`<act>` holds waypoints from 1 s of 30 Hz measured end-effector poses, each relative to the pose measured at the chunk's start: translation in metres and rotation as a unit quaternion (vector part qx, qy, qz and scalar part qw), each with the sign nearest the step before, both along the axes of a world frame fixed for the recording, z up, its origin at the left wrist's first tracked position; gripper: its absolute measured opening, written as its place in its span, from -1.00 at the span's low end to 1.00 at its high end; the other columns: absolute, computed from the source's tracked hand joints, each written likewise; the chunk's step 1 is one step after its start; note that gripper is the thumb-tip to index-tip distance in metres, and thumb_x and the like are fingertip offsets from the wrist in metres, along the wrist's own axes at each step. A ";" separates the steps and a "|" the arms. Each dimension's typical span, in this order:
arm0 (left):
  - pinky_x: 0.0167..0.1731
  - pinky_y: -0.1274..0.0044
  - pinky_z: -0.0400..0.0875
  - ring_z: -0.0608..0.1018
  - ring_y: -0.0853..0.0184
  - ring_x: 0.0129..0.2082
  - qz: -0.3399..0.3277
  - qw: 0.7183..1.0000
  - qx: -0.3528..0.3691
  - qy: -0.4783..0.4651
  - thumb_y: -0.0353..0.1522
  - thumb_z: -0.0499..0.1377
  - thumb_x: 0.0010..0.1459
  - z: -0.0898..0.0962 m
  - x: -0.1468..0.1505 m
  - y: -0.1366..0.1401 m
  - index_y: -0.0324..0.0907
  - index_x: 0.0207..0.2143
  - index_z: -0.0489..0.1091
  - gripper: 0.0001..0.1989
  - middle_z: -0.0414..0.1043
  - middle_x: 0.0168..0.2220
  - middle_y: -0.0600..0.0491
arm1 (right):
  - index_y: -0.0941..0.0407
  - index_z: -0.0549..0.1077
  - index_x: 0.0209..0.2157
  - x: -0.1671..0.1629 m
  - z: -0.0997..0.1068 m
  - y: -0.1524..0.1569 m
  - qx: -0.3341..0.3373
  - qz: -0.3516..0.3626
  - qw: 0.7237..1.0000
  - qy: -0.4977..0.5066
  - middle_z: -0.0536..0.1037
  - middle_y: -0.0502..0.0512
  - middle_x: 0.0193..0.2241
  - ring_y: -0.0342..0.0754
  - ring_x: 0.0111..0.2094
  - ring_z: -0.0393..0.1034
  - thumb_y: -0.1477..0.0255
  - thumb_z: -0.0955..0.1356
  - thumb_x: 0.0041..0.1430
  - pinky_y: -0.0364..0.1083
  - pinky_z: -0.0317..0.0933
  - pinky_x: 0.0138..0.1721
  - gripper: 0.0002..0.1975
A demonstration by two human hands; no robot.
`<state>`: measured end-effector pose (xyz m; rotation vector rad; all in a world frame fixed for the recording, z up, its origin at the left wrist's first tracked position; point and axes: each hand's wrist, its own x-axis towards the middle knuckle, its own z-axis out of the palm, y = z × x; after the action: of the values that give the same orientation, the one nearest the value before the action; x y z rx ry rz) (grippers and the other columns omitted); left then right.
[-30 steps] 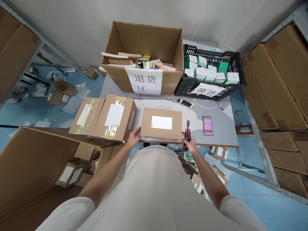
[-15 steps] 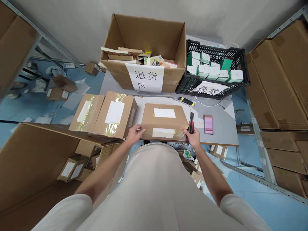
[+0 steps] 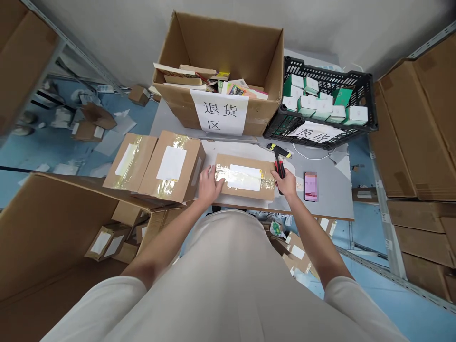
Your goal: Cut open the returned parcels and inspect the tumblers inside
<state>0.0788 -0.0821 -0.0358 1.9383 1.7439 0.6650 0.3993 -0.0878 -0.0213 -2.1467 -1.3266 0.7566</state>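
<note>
I see bare bench right of the phone; cartons crowd the left hand, box and crate block the back.

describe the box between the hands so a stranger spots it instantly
Find the grey table bearing the big open carton. At the near edge, between left hand and right hand, lies a cardboard box. Its tape runs left to right, while the two boxes left of it are taped front to back.
</note>
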 end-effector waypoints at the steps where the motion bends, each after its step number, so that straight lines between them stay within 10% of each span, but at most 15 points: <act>1: 0.20 0.17 0.12 0.25 -0.02 0.25 -0.028 0.999 0.029 0.008 -0.10 0.07 0.21 0.000 0.002 -0.009 -0.26 0.15 0.30 -0.43 0.24 0.20 -0.27 | 0.10 0.38 -0.37 0.002 0.005 0.000 0.001 0.012 0.999 -0.032 0.46 0.04 -0.57 -0.01 -0.52 0.39 -0.01 0.31 0.08 -0.10 0.21 -0.47 -0.58; 6: 0.21 0.17 0.14 0.30 0.08 0.25 -0.173 0.983 0.056 0.027 -0.20 0.05 0.27 -0.004 0.012 -0.033 -0.12 0.09 0.35 -0.61 0.36 0.15 -0.18 | 0.14 0.35 0.06 -0.013 0.052 0.008 0.028 0.230 0.962 -0.142 0.56 0.22 -0.21 0.10 -0.25 0.43 0.26 0.21 0.25 -0.04 0.23 -0.29 -0.58; 12: 0.20 0.17 0.17 0.31 0.09 0.25 -0.177 0.981 0.063 0.042 -0.21 0.07 0.27 -0.009 0.012 -0.031 -0.15 0.10 0.35 -0.60 0.36 0.15 -0.18 | -0.20 0.00 0.33 -0.074 0.077 0.039 -0.035 0.582 0.787 -0.201 0.51 0.08 -0.13 -0.02 -0.22 0.44 0.41 0.12 0.36 -0.14 0.15 -0.31 -0.45; 30: 0.19 0.21 0.19 0.33 0.09 0.23 -0.186 0.977 0.079 0.061 -0.17 0.08 0.26 -0.014 0.009 -0.030 -0.22 0.08 0.36 -0.56 0.38 0.14 -0.21 | -0.24 -0.11 0.35 -0.100 0.084 0.062 -0.080 0.649 0.689 -0.311 0.50 0.13 -0.11 -0.08 -0.36 0.45 0.63 0.13 0.28 -0.12 0.05 -0.39 -0.27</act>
<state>0.0878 -0.1122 -0.0496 2.3779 1.3677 0.5703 0.2995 -0.0256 0.0626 -1.2285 -3.3285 0.5446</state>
